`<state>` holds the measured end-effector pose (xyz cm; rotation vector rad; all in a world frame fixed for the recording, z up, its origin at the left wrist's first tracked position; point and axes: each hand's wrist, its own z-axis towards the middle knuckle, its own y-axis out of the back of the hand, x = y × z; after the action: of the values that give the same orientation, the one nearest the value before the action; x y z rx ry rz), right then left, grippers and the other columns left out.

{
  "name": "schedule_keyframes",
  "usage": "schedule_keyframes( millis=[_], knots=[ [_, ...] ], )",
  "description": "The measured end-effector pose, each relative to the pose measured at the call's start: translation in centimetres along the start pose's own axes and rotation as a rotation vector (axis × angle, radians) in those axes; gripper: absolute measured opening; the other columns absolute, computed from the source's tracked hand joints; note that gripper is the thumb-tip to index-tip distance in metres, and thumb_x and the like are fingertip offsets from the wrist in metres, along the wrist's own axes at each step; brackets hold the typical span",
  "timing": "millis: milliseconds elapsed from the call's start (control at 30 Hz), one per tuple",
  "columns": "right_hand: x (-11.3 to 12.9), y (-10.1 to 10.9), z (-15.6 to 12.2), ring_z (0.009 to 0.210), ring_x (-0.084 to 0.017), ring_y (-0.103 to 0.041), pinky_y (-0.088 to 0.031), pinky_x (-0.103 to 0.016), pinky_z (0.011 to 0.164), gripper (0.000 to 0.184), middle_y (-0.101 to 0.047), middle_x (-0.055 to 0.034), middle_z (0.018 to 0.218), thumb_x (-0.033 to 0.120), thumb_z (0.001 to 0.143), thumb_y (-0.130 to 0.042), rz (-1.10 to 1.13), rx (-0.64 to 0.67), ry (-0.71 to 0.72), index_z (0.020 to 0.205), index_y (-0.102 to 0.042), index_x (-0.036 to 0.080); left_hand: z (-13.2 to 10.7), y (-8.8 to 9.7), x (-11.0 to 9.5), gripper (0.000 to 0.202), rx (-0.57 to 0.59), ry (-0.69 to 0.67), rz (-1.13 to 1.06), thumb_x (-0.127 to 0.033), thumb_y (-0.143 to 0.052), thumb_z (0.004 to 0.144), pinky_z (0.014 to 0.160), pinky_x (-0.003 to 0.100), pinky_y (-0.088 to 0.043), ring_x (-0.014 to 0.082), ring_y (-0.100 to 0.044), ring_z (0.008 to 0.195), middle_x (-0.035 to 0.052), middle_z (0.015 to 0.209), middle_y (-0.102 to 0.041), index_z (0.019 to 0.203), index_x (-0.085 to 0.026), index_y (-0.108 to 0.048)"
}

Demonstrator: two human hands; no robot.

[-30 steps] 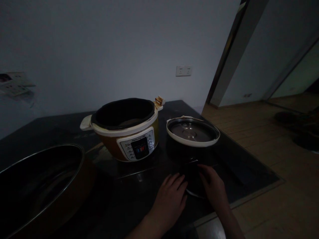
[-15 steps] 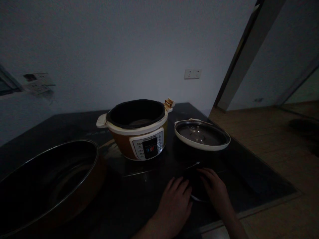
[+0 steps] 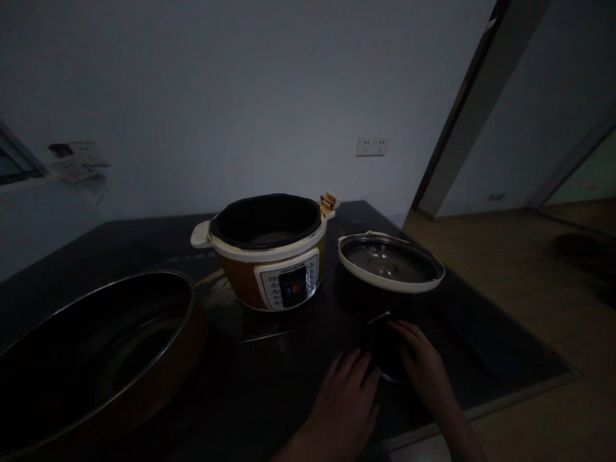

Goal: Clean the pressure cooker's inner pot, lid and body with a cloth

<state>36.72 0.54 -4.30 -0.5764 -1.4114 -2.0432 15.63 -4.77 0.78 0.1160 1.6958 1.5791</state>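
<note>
A black, flat-looking thing with a thin pale edge [image 3: 387, 353] lies on the dark tabletop between my hands. It is too dark to make out its kind. My left hand [image 3: 344, 401] curves its fingers over the near left side of it. At its right side, my right hand [image 3: 423, 359] has bent fingers on the edge, with the fingertips partly lost in shadow. Behind them stands an orange and white electric cooker [image 3: 269, 256] with its top uncovered and a black inner pot [image 3: 269, 221]. Right of the cooker rests a white-rimmed lid [image 3: 392, 263], metal inner side up.
A large brown pan [image 3: 178, 359] with a shiny rim fills the left front. The dark table [image 3: 481, 308] ends at a pale edge on the right, with tiled floor beyond. A wall socket [image 3: 372, 146] is on the wall behind.
Both hands and the black thing have shifted slightly right. The view has also moved a little; the cooker, lid and pan otherwise stay in place.
</note>
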Motion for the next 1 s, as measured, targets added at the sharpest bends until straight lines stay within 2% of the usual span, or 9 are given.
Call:
schedule_keyframes(
  millis=[200, 433, 500, 600, 700, 767, 867, 933, 1000],
  knots=[
    [-1.2, 0.8, 0.2, 0.111, -0.025, -0.057, -0.046, -0.046, 0.097, 0.044, -0.06, -0.0119, 0.121, 0.016, 0.079, -0.036, -0.09, -0.011, 0.019, 0.112, -0.065, 0.016, 0.6, -1.2, -0.9, 0.051, 0.054, -0.036, 0.006, -0.037, -0.043, 0.092, 0.112, 0.053, -0.026, 0.0292, -0.025, 0.14, 0.0115, 0.151, -0.033, 0.139, -0.018, -0.04],
    [-2.6, 0.9, 0.3, 0.104, -0.026, -0.058, -0.048, -0.045, 0.092, 0.043, -0.062, -0.0117, 0.119, 0.013, 0.08, -0.035, -0.262, -0.036, 0.086, 0.109, -0.067, 0.015, 0.5, -1.2, -1.5, 0.068, 0.139, -0.095, -0.103, -0.053, -0.038, 0.091, 0.112, 0.059, -0.015, 0.032, -0.015, 0.142, 0.0176, 0.154, -0.02, 0.147, -0.018, -0.024],
    [-2.7, 0.8, 0.2, 0.105, -0.027, -0.057, -0.048, -0.046, 0.092, 0.041, -0.061, -0.0125, 0.12, 0.018, 0.085, -0.034, -0.324, -0.046, 0.116, 0.109, -0.067, 0.014, 0.4, -0.8, -1.5, 0.069, 0.146, -0.112, -0.12, -0.056, -0.035, 0.091, 0.112, 0.06, -0.014, 0.033, -0.012, 0.142, 0.0191, 0.154, -0.018, 0.147, -0.017, -0.024],
    [-2.4, 0.8, -0.1, 0.113, -0.03, -0.053, -0.047, -0.047, 0.093, 0.04, -0.055, -0.0128, 0.131, 0.033, 0.09, -0.039, -0.416, -0.052, 0.149, 0.115, -0.064, 0.015, 0.4, -0.6, -1.2, 0.069, 0.129, -0.137, -0.127, -0.056, -0.033, 0.091, 0.112, 0.059, -0.013, 0.0327, -0.011, 0.142, 0.018, 0.154, -0.019, 0.146, -0.016, -0.026],
    [-1.9, 0.7, -0.7, 0.123, -0.032, -0.046, -0.045, -0.051, 0.095, 0.045, -0.043, -0.0089, 0.144, 0.043, 0.089, -0.044, -0.502, -0.002, 0.227, 0.127, -0.057, 0.023, 0.6, -1.1, -0.7, 0.065, 0.109, -0.144, -0.113, -0.051, -0.039, 0.091, 0.113, 0.056, -0.018, 0.0323, -0.016, 0.142, 0.0155, 0.154, -0.022, 0.145, -0.016, -0.03],
    [-1.8, 0.7, -1.0, 0.129, -0.034, -0.04, -0.041, -0.059, 0.096, 0.047, -0.036, -0.0047, 0.148, 0.045, 0.088, -0.045, -0.558, 0.05, 0.277, 0.133, -0.05, 0.031, 0.6, -1.1, -0.4, 0.06, 0.088, -0.172, -0.123, -0.045, -0.04, 0.091, 0.113, 0.052, -0.023, 0.0302, -0.022, 0.141, 0.013, 0.154, -0.025, 0.144, -0.018, -0.031],
    [-2.1, 0.7, -1.4, 0.133, -0.036, -0.035, -0.035, -0.069, 0.095, 0.052, -0.032, -0.0018, 0.15, 0.048, 0.089, -0.042, -0.62, 0.119, 0.302, 0.139, -0.039, 0.037, -0.3, 0.9, 0.0, 0.055, 0.04, -0.234, -0.16, -0.039, -0.042, 0.092, 0.113, 0.048, -0.025, 0.0251, -0.028, 0.139, 0.0093, 0.151, -0.033, 0.143, -0.022, -0.033],
    [-2.6, 0.8, -1.4, 0.134, -0.035, -0.034, -0.034, -0.07, 0.096, 0.055, -0.033, -0.0017, 0.15, 0.052, 0.089, -0.041, -0.628, 0.157, 0.301, 0.142, -0.034, 0.038, -1.8, 3.6, 0.4, 0.053, 0.008, -0.227, -0.205, -0.035, -0.046, 0.091, 0.113, 0.045, -0.027, 0.0227, -0.032, 0.138, 0.0076, 0.15, -0.036, 0.141, -0.023, -0.037],
    [-3.5, 1.0, -1.4, 0.135, -0.034, -0.034, -0.032, -0.069, 0.098, 0.058, -0.033, -0.0018, 0.15, 0.055, 0.088, -0.041, -0.621, 0.183, 0.29, 0.143, -0.031, 0.039, -3.9, 6.7, 0.8, 0.052, -0.065, -0.135, -0.29, -0.025, -0.052, 0.087, 0.11, 0.038, -0.034, 0.0204, -0.04, 0.133, 0.0055, 0.147, -0.041, 0.138, -0.024, -0.042]
  ],
)
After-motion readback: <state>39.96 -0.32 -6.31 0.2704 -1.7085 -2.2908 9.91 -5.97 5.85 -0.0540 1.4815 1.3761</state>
